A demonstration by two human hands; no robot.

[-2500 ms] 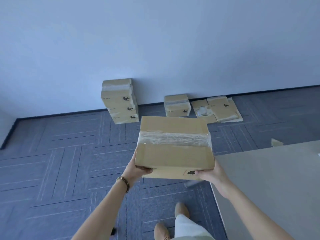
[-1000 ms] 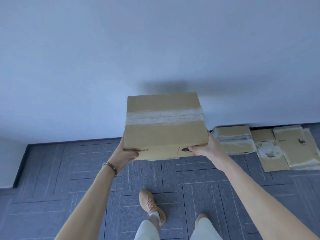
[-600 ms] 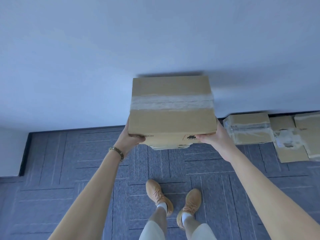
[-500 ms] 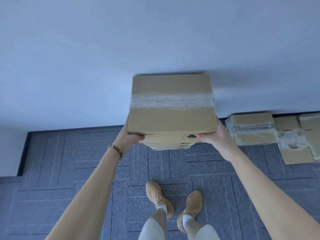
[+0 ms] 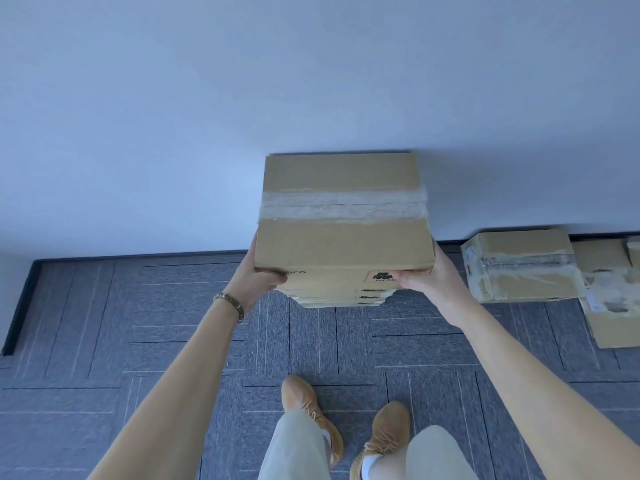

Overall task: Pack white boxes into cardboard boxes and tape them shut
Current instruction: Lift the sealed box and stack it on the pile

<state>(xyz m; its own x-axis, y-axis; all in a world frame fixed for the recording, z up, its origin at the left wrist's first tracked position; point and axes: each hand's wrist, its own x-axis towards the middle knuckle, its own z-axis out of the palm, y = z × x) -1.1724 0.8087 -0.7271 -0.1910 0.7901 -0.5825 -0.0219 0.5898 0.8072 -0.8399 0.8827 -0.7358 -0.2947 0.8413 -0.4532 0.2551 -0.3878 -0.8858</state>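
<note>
**Taped box held on the stack at the wall**

The taped cardboard box [image 5: 343, 216] sits atop a stack of boxes [image 5: 341, 297] against the wall [image 5: 242, 98], at the floor's far edge. The left hand [image 5: 258, 277] grips its lower left corner, fingers [image 5: 277, 277] curled under the near edge. The right hand [image 5: 427, 280] grips the lower right corner, fingers curled likewise. Another taped box [image 5: 523, 268] lies on the floor [image 5: 138, 323], well apart, to the right.

Taped-shut cardboard box [image 5: 343, 216] sits level atop a stack [image 5: 341, 299] against the wall.
</note>
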